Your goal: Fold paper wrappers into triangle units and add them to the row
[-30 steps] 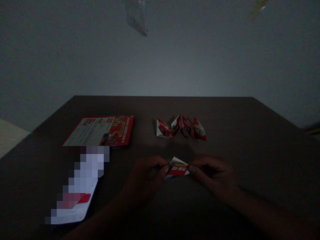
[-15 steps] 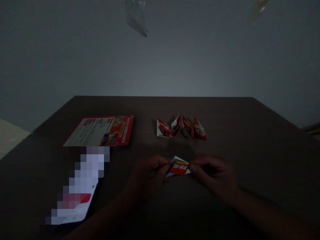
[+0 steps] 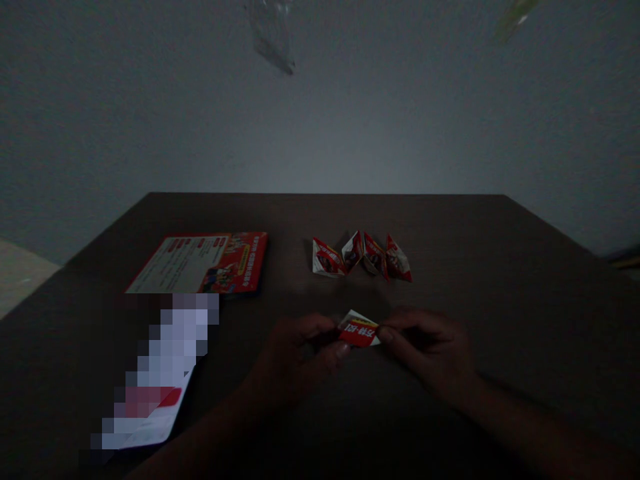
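Both my hands meet over the near middle of a dark brown table (image 3: 500, 267). My left hand (image 3: 295, 357) pinches the left end of a small folded red-and-white paper piece (image 3: 359, 331), and my right hand (image 3: 430, 350) pinches its right end. The piece is held just above the tabletop. Beyond it lies a row of several folded red-and-white paper shapes (image 3: 361, 256), joined side by side, untouched.
A red-and-white printed leaflet (image 3: 203, 262) lies flat at the left. Nearer, a blurred white-and-red sheet (image 3: 155, 373) lies at the table's left front. A pale wall rises behind the table's far edge. The scene is dim.
The paper piece has shifted slightly up and away between my fingers, and my left thumb has slid lower under its left end. Everything else on the table is unmoved.
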### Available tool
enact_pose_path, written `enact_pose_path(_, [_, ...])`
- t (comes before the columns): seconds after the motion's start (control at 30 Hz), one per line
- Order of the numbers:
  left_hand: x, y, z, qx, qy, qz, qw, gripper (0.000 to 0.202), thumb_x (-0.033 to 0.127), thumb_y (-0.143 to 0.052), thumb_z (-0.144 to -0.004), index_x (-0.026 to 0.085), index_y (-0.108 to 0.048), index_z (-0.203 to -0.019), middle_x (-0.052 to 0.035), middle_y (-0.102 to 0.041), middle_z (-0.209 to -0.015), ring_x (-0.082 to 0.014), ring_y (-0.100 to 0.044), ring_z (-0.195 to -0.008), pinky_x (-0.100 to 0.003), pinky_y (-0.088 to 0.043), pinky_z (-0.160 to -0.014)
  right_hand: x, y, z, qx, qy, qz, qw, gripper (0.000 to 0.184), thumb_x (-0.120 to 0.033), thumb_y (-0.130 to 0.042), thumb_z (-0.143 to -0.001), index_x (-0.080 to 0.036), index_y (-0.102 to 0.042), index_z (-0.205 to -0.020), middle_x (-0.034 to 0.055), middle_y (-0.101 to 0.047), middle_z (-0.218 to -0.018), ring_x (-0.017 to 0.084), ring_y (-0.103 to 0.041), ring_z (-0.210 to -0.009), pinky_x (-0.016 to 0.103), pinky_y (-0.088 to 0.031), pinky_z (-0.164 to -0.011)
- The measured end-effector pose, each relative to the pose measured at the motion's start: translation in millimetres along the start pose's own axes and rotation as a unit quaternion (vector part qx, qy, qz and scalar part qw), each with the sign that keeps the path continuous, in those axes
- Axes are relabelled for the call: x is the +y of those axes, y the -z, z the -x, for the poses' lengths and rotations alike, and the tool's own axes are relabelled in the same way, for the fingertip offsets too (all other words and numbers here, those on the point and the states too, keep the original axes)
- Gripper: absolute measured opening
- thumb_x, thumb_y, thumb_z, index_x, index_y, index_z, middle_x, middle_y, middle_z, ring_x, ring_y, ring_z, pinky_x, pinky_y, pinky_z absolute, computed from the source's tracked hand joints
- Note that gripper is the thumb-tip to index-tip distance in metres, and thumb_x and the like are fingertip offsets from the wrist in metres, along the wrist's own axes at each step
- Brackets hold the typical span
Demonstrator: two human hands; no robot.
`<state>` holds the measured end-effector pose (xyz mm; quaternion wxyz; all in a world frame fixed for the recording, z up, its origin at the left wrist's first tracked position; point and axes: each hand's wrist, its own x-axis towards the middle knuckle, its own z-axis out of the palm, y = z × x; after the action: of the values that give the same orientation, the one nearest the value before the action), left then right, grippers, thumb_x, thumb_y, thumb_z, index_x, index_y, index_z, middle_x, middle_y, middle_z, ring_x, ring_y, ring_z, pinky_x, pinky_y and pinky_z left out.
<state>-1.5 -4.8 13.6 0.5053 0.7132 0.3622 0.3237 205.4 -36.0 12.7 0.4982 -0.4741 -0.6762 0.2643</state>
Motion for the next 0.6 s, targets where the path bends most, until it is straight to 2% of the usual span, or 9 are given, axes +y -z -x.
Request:
enact_pose_path(0.33, [2.4,-3.2,0.1,0.023,0.022,-0.01,0.999,0.017,0.021,-0.055,-0.082,0.013,-0.065,-0.071,-0.001,-0.066,-0.053,-0.0112,-0.063,-0.046,-0.018,-0.047,-0.046,-1.8,0.2,-0.2,0.006,0.01,0.003,1.0,0.006,-0.015,-0.065,-0.076,-0.017,-0.068,-0.072,0.0009,-0.066,-0.058,0.012,-0.06,-0.05,0.019,-0.047,-0.047])
enact_pose_path(0.6, [0.5,-3.4,0.9,0.005,0.038,0.026,0.999,0.017,0.025,-0.055,-0.083,0.012,-0.065,-0.077,-0.0015,-0.066,-0.056,-0.0125,-0.063,-0.049,-0.021,-0.049,-0.049,-1.0,1.0,-0.5,-0.005,-0.003,-0.006,1.0,0.006,-0.017,-0.065,-0.077,-0.016,-0.068,-0.072,0.0027,-0.067,-0.061,0.013,-0.061,-0.052,0.021,-0.047,-0.047])
